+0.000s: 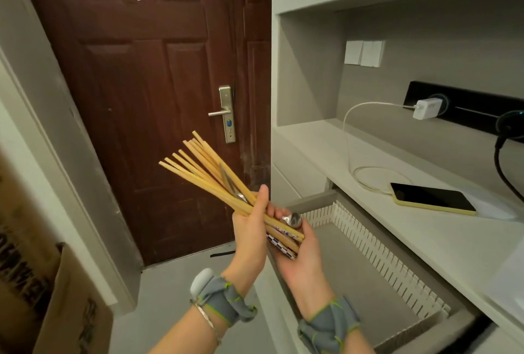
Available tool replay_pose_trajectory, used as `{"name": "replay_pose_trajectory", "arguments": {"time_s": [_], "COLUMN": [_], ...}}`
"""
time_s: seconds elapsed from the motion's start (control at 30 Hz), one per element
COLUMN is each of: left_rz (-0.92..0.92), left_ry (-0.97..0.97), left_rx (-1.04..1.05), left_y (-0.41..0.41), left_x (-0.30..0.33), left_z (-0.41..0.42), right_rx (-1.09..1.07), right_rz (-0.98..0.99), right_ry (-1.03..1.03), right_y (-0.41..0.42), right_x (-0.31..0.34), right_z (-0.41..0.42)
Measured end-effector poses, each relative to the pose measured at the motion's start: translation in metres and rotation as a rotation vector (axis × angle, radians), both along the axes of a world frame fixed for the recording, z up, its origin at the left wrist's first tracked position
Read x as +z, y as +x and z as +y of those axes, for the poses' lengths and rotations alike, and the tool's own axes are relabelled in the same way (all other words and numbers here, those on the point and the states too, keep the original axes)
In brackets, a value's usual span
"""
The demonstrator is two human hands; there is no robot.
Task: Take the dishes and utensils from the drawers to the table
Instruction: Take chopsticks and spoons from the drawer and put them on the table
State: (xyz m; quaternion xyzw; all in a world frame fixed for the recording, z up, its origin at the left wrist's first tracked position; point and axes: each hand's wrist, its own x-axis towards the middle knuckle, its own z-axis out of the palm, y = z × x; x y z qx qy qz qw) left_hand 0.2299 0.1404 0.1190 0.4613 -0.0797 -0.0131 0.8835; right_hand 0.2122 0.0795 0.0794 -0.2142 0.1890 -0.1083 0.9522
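My left hand grips a bundle of several bamboo chopsticks that fans out up and to the left. A metal spoon lies in the same bundle, its bowl near my fingers. My right hand cups the patterned lower ends of the chopsticks from below, with fingers curled round them. Both hands are above the left front corner of an open grey drawer lined with a white slotted divider. The drawer's visible floor is bare.
A brown door with a metal handle stands ahead. On the white counter over the drawer lies a yellow-cased phone on a white charging cable. A cardboard box stands at lower left.
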Motion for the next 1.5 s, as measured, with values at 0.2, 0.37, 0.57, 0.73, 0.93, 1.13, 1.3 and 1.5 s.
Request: {"name": "replay_pose_trajectory", "arguments": {"time_s": [0.2, 0.37, 0.57, 0.73, 0.93, 1.13, 1.3, 1.5], "left_rz": [0.116, 0.325, 0.363, 0.268, 0.16, 0.193, 0.248, 0.289], "left_ry": [-0.075, -0.252, -0.154, 0.236, 0.365, 0.365, 0.293, 0.284], "left_rx": [-0.037, -0.122, -0.12, -0.35, -0.657, -0.568, -0.505, -0.462], "left_y": [0.034, 0.061, 0.093, 0.094, 0.074, 0.072, 0.079, 0.086], "left_x": [0.007, 0.007, 0.004, -0.002, -0.006, -0.02, -0.026, -0.038], "left_z": [0.032, 0.05, 0.067, 0.061, 0.047, 0.057, 0.071, 0.074], "right_rx": [0.065, -0.011, -0.368, -0.26, 0.049, 0.034, 0.155, 0.386], "right_rz": [-0.025, 0.022, 0.034, 0.11, 0.204, 0.24, 0.285, 0.248], "right_ry": [-0.153, -0.295, -0.393, -0.985, -1.468, -1.472, -1.531, -1.928], "right_y": [0.019, 0.019, -0.003, 0.024, 0.065, 0.069, 0.064, 0.056], "right_x": [0.008, 0.011, 0.025, 0.063, 0.071, 0.052, 0.0, -0.043], "right_z": [0.027, 0.019, -0.037, -0.047, -0.01, 0.001, 0.0, -0.002]}}
